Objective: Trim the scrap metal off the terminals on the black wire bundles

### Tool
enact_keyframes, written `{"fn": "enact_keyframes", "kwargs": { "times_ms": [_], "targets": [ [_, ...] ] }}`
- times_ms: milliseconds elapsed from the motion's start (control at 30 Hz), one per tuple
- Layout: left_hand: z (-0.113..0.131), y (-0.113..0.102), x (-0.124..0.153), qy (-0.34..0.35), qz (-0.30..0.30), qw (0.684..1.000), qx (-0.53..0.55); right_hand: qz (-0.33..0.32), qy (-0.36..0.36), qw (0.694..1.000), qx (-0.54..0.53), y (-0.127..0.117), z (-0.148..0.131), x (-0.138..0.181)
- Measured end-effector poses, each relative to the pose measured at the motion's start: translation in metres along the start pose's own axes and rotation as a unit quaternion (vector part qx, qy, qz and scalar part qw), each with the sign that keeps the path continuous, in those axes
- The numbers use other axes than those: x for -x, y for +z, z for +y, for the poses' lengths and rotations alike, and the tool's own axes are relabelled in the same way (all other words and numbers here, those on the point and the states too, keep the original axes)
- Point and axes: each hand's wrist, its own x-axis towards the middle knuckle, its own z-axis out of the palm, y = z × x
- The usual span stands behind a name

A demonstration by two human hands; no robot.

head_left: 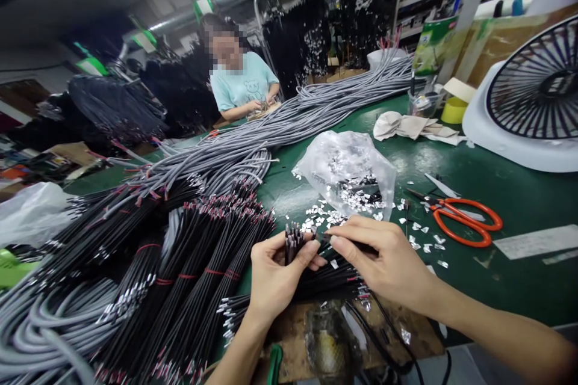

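My left hand (275, 277) is closed round a small bundle of black cables (293, 240), their ends pointing up between thumb and fingers. My right hand (383, 255) reaches in from the right and pinches at one black cable beside the bundle's tips. Small silver metal terminals (320, 216) lie scattered on the green table (497, 186) just beyond my fingers. Behind them sits a clear plastic bag (345, 171) holding more of the terminals.
Large heaps of black cables (189, 264) and grey cables (235, 150) cover the table's left side. Orange-handled scissors (465, 219) lie to the right, a white fan (533, 102) at the far right, and cloths (406, 126) behind. Another person (241, 81) works across the table.
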Motion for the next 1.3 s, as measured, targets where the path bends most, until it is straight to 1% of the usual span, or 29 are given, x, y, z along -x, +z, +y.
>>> {"fn": "enact_keyframes", "kwargs": {
  "times_ms": [133, 300, 500, 700, 1000, 1300],
  "targets": [
    [-0.0028, -0.0002, 0.001, -0.012, 0.019, 0.999, -0.032, 0.014, -0.007, 0.999, 0.037, 0.0028, 0.0015, -0.0002],
    [-0.0055, 0.0009, 0.0008, 0.033, 0.061, 0.993, -0.1, 0.03, -0.021, 0.997, 0.066, 0.0049, 0.002, 0.0026],
    [-0.0028, 0.0043, 0.0029, 0.057, 0.087, 0.989, -0.105, 0.018, -0.016, 0.999, 0.048, 0.0045, 0.0003, 0.0034],
    [-0.0023, 0.007, 0.0015, 0.072, 0.089, 0.987, -0.108, 0.014, -0.017, 0.999, 0.028, 0.0032, -0.0004, 0.0025],
    [-0.0042, 0.0071, 0.0031, 0.079, 0.094, 0.986, -0.114, 0.023, -0.031, 0.998, 0.047, 0.0042, 0.0007, 0.0025],
    [-0.0042, 0.0061, 0.0042, 0.084, 0.103, 0.983, -0.129, 0.01, -0.012, 1.0, 0.027, 0.0034, -0.0004, 0.0034]
  ]
}}
